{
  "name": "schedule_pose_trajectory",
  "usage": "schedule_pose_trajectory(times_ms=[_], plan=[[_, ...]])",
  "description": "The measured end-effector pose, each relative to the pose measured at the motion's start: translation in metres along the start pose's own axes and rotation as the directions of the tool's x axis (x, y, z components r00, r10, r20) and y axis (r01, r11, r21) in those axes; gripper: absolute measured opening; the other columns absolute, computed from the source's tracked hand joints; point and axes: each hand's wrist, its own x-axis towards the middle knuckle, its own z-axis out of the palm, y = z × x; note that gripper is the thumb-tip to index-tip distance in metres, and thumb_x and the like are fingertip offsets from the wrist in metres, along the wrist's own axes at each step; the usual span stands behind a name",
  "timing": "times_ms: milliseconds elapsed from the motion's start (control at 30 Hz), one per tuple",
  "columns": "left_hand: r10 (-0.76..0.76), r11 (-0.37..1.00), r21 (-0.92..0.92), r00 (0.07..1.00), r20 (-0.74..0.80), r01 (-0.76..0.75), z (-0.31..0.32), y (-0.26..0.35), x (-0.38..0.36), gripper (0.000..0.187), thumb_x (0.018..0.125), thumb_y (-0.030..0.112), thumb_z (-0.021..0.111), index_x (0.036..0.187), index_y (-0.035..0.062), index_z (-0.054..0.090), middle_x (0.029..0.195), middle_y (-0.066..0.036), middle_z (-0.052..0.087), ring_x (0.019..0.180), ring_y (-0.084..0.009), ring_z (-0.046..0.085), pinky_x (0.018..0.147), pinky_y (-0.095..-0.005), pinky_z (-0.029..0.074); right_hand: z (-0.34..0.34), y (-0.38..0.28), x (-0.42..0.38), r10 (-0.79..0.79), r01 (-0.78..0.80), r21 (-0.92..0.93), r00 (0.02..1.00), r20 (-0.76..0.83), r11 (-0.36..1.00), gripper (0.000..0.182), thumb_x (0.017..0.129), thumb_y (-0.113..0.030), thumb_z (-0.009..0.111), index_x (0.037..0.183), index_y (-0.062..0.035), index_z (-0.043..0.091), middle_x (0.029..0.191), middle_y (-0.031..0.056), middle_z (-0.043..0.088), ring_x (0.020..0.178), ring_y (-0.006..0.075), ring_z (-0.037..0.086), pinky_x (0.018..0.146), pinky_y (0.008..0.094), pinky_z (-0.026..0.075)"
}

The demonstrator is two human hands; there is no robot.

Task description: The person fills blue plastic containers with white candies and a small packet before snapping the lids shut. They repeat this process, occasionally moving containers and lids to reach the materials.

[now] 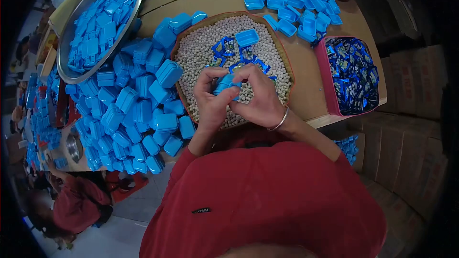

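My left hand point(210, 98) and my right hand point(260, 99) close together on a small blue plastic case point(224, 84), fingertips and thumbs pressed to its sides. Much of the case is hidden by my fingers. Both hands are over a shallow tray point(285, 56) filled with small pale round pellets point(196, 43). On the pellets, just beyond my fingers, lie several shiny blue packets point(224, 48) and an open blue half-case point(247, 37).
Closed blue cases point(126, 100) are heaped left of the tray. A metal basin point(63, 62) holds flat blue pieces point(103, 33). Open half-cases point(289, 2) lie back right, near a pink box point(330, 83) of blue packets point(356, 74). Another person point(79, 203) sits lower left.
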Motion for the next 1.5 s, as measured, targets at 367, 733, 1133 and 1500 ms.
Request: schedule_pose_trajectory(times_ms=[367, 733, 1133, 1500], plan=[[-0.216, 0.927, 0.329, 0.973, 0.077, 0.18, -0.001, 0.019, 0.009, 0.038, 0.068, 0.014, 0.076, 0.099, 0.0018, 0.057, 0.099, -0.006, 0.059, 0.084, -0.0119, 0.056, 0.073, -0.0269, 0.045, 0.002, 0.011, -0.006, 0.26, -0.262, 0.337, 0.964, 0.053, 0.904, 0.047, 0.068, -0.008, 0.077, 0.103, -0.0057, 0.047, 0.091, 0.0068, 0.055, 0.084, 0.0168, 0.059, 0.075, 0.0307, 0.05], [0.227, 0.709, 0.644, 0.958, 0.177, -0.287, 0.002, 0.036, -0.015, 0.05, 0.068, 0.015, 0.076, 0.111, 0.0021, 0.055, 0.107, -0.013, 0.053, 0.101, -0.0239, 0.056, 0.085, -0.034, 0.045, -0.006, 0.008, -0.011, 0.119, -0.133, 0.344, 0.991, 0.061, 0.93, 0.046, 0.07, -0.009, 0.078, 0.104, -0.0056, 0.047, 0.102, 0.0076, 0.054, 0.094, 0.0164, 0.058, 0.083, 0.0295, 0.049], [0.388, 0.678, 0.516, 0.851, 0.353, -0.523, 0.001, 0.044, -0.009, 0.045, 0.062, 0.01, 0.075, 0.104, 0.0018, 0.06, 0.091, -0.011, 0.057, 0.08, -0.024, 0.056, 0.067, -0.032, 0.045, -0.038, -0.013, 0.003, -0.09, 0.041, 0.264, 0.981, 0.174, 0.964, 0.011, 0.082, -0.005, 0.062, 0.09, -0.0008, 0.057, 0.096, 0.014, 0.062, 0.085, 0.0249, 0.064, 0.072, 0.0318, 0.051], [0.594, 0.475, 0.509, 0.689, 0.416, -0.717, 0.011, 0.059, -0.011, 0.043, 0.058, 0.015, 0.074, 0.097, 0.0011, 0.064, 0.084, -0.011, 0.057, 0.07, -0.0221, 0.054, 0.06, -0.0305, 0.044, -0.041, -0.031, 0.003, -0.411, 0.412, -0.024, 0.911, 0.028, 0.911, 0.018, 0.074, 0.0, 0.066, 0.085, -0.0035, 0.052, 0.093, 0.0128, 0.06, 0.075, 0.026, 0.063, 0.059, 0.0326, 0.052]])
